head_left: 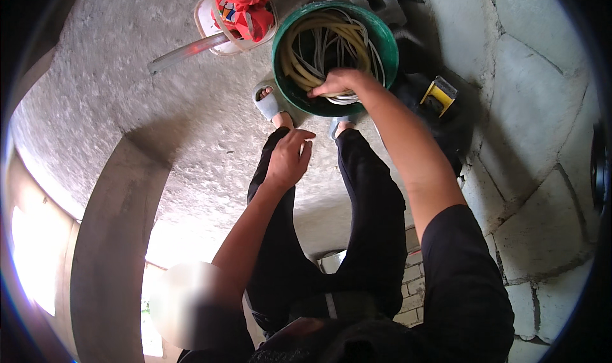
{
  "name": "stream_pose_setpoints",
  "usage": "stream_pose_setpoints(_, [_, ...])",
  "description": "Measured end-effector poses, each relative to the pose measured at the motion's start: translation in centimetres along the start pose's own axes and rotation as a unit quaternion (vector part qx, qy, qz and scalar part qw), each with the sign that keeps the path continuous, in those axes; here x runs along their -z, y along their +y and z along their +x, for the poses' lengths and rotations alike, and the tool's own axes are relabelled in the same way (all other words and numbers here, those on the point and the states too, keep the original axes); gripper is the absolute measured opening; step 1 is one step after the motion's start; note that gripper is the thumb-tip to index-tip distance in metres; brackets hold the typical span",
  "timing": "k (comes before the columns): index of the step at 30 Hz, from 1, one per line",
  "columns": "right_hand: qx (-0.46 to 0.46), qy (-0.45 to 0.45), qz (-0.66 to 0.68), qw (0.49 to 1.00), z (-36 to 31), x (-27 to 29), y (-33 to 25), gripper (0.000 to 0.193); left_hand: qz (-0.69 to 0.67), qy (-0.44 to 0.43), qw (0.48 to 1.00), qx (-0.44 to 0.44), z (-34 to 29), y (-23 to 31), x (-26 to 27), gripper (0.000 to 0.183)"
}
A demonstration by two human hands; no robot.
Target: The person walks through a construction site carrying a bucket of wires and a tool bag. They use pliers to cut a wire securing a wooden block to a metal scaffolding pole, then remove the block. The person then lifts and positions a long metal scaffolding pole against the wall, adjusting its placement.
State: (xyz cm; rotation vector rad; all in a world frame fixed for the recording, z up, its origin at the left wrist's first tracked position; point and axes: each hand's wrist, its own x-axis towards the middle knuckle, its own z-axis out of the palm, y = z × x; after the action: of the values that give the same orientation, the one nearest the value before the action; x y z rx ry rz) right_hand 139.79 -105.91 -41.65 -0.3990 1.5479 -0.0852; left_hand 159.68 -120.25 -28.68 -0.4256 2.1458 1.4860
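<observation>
1. The right grip (344,82), inside the round green plastic tub (386,44), hides some of its own fingers; whether it clasps the coiled yellow hose (298,69) cannot be told.
2. Under the right grip, lower loops of hose and thin white cable (347,99) are hidden.
3. Just below the right grip, the tub covers most of a pale grey slipper (334,129).
4. Behind the left grip (290,159), near the elbow, a whitish round blur (182,302) obscures what lies there.

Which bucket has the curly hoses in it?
The green bucket, where the right hand reaches in; the white bucket has a red plastic bag instead.
</observation>
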Motion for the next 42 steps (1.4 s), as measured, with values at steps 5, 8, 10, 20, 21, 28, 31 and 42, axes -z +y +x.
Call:
stream_pose_setpoints(5, [0.013, -0.063, 0.072, 0.995, -4.5, 6.7, 1.7, 0.097, 0.119, -0.086, 0.984, -0.098, 0.8, 1.8, 0.1, 0.025])
stream_pose_setpoints(8, [0.027, -0.048, 0.183, 0.982, -8.3, 10.1, 2.8, 0.087, 0.198, -0.073, 0.962, -0.172, 3.8, 1.8, -0.6, 0.026])
stream_pose_setpoints(10, [0.049, -0.006, 0.219, 0.974, -9.9, 11.2, 2.8, 0.076, 0.195, -0.05, 0.963, -0.181, 6.7, 0.7, -2.2, 0.026])
stream_pose_setpoints(20, [0.219, 0.045, 0.405, 0.886, -23.6, 14.1, 2.1, 0.069, 0.379, -0.101, 0.92, -0.031, 20.6, -10.0, -12.9, 0.053])
stream_pose_setpoints(21, [0.222, 0.054, 0.409, 0.883, -24.6, 13.9, 2.1, 0.069, 0.356, -0.061, 0.931, -0.057, 22.9, -12.1, -15.1, 0.056])
stream_pose_setpoints(28, [0.296, 0.075, 0.42, 0.855, -24.9, 12.4, 4.4, 0.069, 0.402, -0.011, 0.913, -0.061, 28.4, -15.5, -18.3, 0.052])
stream_pose_setpoints(31, [0.313, 0.079, 0.425, 0.846, -24.9, 12.0, 5.2, 0.069, 0.423, -0.019, 0.903, -0.07, 28.7, -16.2, -19.2, 0.051])
stream_pose_setpoints(42, [0.354, 0.07, 0.424, 0.831, -25.9, 12.2, 4.5, 0.069, 0.385, -0.085, 0.881, -0.262, 26.8, -8.5, -12.6, 0.046])
